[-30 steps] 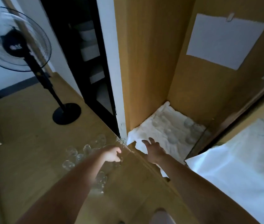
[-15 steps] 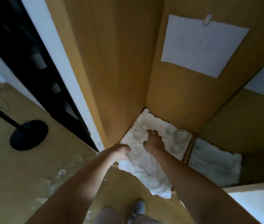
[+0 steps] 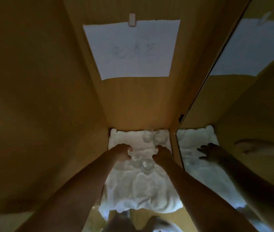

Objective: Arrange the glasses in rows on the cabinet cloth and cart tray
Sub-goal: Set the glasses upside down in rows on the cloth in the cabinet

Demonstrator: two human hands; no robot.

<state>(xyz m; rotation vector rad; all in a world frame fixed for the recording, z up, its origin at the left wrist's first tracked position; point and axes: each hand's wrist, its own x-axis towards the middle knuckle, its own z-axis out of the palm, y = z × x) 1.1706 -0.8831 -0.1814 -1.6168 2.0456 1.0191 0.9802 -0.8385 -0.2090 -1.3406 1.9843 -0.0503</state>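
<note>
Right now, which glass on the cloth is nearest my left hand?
The left glass of the front pair, beside the left hand; the others sit farther right or back.

open cloth (image 3: 141,190) in front, glasses (image 3: 159,138) crowd back right corner

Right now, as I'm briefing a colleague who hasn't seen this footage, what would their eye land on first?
Probably the white sheet of paper, clipped high on the back wall and bright against the dim wood. Below it a rumpled white cloth covers the cabinet floor, where the left hand and right hand flank a few clear glasses. A mirrored panel on the right repeats the scene.
</note>
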